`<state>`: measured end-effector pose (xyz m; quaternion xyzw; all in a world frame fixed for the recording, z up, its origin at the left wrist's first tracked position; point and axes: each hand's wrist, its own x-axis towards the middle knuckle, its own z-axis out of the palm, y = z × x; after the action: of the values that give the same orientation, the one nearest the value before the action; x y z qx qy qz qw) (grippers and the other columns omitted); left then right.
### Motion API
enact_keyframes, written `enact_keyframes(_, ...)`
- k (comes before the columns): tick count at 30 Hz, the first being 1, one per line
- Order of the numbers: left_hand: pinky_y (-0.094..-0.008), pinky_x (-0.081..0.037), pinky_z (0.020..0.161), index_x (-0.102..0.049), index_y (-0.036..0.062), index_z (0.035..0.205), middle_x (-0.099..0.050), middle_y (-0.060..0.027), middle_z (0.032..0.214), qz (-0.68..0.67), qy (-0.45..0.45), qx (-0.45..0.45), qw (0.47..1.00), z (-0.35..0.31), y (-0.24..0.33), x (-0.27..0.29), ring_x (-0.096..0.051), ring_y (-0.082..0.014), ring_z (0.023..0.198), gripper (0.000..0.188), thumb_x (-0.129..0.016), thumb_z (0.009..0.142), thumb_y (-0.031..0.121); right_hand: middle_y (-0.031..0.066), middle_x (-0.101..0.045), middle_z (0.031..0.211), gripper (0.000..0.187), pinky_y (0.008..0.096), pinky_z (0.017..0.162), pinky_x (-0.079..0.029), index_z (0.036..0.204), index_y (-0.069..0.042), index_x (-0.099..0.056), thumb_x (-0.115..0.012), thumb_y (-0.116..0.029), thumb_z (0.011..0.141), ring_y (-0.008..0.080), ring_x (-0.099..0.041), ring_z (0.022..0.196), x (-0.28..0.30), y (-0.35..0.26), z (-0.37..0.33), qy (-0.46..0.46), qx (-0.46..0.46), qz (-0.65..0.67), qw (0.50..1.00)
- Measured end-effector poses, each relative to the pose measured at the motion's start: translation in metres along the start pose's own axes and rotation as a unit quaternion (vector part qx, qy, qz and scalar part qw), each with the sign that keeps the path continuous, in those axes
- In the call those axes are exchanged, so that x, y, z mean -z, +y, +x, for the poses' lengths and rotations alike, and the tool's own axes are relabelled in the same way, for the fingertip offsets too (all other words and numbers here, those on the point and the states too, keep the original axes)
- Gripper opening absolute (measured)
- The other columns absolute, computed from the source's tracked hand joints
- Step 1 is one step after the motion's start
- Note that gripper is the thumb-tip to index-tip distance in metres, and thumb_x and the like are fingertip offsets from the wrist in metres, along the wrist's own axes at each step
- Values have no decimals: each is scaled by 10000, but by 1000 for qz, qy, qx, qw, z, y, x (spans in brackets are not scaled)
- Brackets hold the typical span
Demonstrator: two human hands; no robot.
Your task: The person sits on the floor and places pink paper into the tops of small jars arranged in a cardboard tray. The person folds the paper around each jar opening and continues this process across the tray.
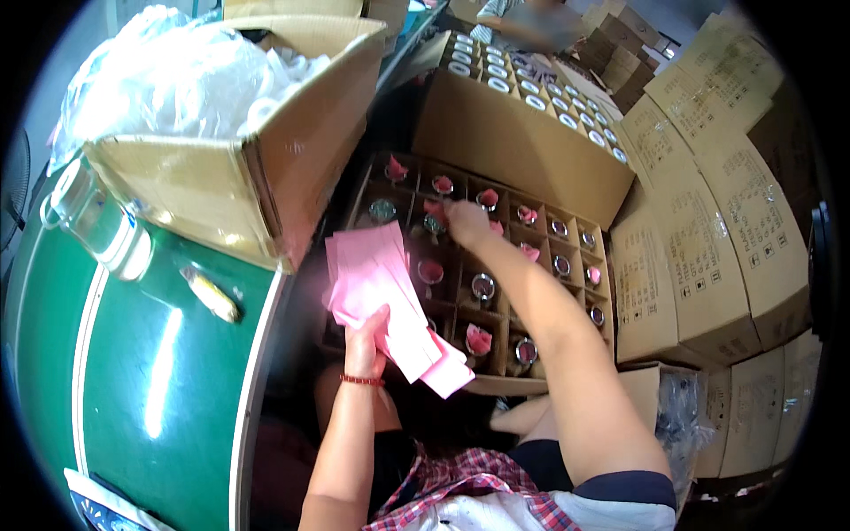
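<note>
My left hand (365, 343), a red bead bracelet at its wrist, grips a fanned stack of pink paper sheets (376, 274) over the near left part of a divided carton (505, 386). My right hand (467, 223) reaches into the carton's far half. Its closed fingers are at a crumpled pink paper piece (434, 209), above the mouth of a round glass vessel (435, 225). Round-mouthed vessels fill the compartments. Pink paper (478, 339) sticks out of several; others, such as the vessel (482, 287) in the middle, show bare rims. Their lower parts are hidden.
At the left, a green table (124, 354) bears an open carton (190, 195) of white plastic parts, a clear jug (97, 226) and a small yellow-labelled item (210, 294). Beyond stands a taller divided carton (522, 142). Stacked cartons (699, 239) line the right; another person (531, 25) is at the back.
</note>
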<state>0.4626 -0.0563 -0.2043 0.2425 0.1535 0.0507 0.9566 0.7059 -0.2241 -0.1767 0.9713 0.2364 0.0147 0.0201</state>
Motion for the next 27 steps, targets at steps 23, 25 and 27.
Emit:
enact_keyframes(23, -345, -453, 913, -425, -19, 1231, -548, -103, 1150, 39, -4, 4, 999, 3, -8, 7, -555, -223, 1055, 486, -626, 789, -20, 182, -646, 914, 313, 443, 713, -502, 1004, -4, -553, -611, -202, 768, 339, -634, 844, -12, -26, 29, -45, -75, 36, 995)
enact_keyframes(25, -347, -446, 924, -405, -13, 1247, -537, -105, 1171, 44, -13, 6, 999, 5, -9, 2, -542, -224, 1076, 509, -627, 789, -16, 190, -648, 880, 253, 439, 714, -496, 969, -11, -576, -605, -153, 761, 356, -627, 837, -18, 7, 32, -36, 51, 78, 995)
enact_keyframes(27, -347, -441, 929, -403, -9, 1249, -536, -106, 1174, 47, -13, 23, 999, 3, -6, -3, -536, -224, 1086, 512, -628, 788, -15, 182, -644, 867, 146, 429, 705, -485, 875, -43, -634, -601, -62, 734, 365, -620, 821, -21, 17, 29, 14, 104, 150, 983)
